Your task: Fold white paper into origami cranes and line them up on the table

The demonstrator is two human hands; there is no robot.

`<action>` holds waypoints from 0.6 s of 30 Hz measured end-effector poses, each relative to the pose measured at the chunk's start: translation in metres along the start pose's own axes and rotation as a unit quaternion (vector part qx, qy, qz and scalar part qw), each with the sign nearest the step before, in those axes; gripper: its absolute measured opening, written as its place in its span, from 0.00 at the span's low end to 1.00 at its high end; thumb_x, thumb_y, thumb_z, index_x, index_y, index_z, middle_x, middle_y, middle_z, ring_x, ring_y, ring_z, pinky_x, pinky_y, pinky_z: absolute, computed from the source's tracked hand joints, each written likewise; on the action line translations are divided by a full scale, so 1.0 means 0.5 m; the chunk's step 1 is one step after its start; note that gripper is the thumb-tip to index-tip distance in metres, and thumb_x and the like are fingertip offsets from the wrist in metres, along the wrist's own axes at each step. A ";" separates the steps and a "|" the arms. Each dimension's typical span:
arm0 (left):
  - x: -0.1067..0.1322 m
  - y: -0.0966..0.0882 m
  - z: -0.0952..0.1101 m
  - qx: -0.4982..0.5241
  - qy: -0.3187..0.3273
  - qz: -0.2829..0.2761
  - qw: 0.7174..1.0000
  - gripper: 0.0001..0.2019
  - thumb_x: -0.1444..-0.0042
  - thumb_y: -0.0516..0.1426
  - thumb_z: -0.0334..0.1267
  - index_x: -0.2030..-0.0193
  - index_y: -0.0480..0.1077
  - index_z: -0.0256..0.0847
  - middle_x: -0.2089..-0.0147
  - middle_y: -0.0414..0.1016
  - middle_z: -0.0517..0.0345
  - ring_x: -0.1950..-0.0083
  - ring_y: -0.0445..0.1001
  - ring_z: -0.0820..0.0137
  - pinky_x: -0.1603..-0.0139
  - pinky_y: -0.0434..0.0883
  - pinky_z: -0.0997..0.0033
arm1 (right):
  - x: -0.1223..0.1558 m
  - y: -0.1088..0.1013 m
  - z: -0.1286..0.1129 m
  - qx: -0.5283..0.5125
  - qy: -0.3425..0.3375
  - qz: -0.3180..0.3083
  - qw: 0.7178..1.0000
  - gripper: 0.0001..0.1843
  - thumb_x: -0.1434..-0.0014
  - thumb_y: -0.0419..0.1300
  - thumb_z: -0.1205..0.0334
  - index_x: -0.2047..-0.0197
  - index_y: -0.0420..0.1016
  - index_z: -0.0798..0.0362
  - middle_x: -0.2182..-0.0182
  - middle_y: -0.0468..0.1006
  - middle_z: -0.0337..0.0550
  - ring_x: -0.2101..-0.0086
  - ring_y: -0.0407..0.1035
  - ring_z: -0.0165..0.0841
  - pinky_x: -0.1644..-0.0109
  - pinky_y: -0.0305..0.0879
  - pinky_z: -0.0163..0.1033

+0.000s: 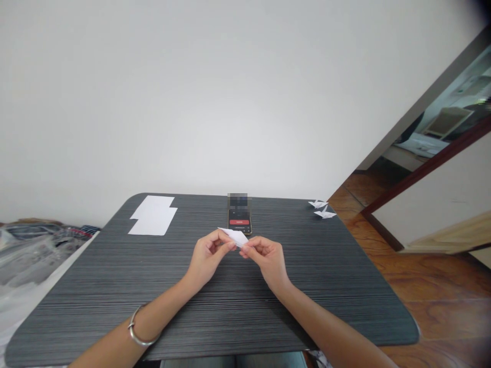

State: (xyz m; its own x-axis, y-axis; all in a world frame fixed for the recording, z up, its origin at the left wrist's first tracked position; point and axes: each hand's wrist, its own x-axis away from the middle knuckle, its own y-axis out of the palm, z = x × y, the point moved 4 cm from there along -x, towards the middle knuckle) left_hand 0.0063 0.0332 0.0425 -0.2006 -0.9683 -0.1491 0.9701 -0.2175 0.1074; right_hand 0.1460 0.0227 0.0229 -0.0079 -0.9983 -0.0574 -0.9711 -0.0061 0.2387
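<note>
A small piece of folded white paper (237, 236) is held up over the middle of the table, pinched from both sides. My left hand (210, 252) grips its left part between thumb and fingers. At its lower right corner, my right hand (267, 256) pinches the paper with thumb and forefinger. The fingertips of the two hands are close together, and they hide part of the paper's lower edge. Just behind the paper stands a phone (239, 222) with a lit screen.
Two white sheets (153, 221) overlap at the table's back left. Two folded paper cranes (325, 214) sit at the back right corner. The dark wood-grained table (115, 286) meets a white wall (230, 102). Clothes and plastic bags (30, 255) lie beyond the left edge.
</note>
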 end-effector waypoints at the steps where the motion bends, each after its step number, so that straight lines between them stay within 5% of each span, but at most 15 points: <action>1: 0.001 0.000 -0.001 0.006 0.001 0.003 1.000 0.08 0.53 0.61 0.37 0.75 0.68 0.35 0.74 0.70 0.60 0.71 0.70 0.72 0.67 0.67 0.74 | 0.000 0.000 0.000 0.001 0.002 0.002 1.000 0.04 0.57 0.66 0.64 0.78 0.75 0.54 0.81 0.76 0.37 0.78 0.69 0.28 0.71 0.67 0.33; 18: 0.010 0.001 -0.021 -0.005 -0.016 0.040 0.999 0.07 0.53 0.60 0.36 0.69 0.66 0.37 0.69 0.73 0.58 0.69 0.72 0.72 0.67 0.69 0.74 | 0.003 0.005 0.001 0.020 0.021 0.036 0.999 0.09 0.57 0.66 0.60 0.80 0.73 0.55 0.84 0.75 0.38 0.82 0.68 0.28 0.75 0.66 0.34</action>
State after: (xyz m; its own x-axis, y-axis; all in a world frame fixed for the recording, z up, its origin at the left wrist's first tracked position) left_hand 0.0073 0.0297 0.0314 -0.1260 -0.9861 -0.1080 0.9845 -0.1377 0.1085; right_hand 0.1436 0.0214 0.0231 -0.0682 -0.9977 -0.0011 -0.9773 0.0666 0.2009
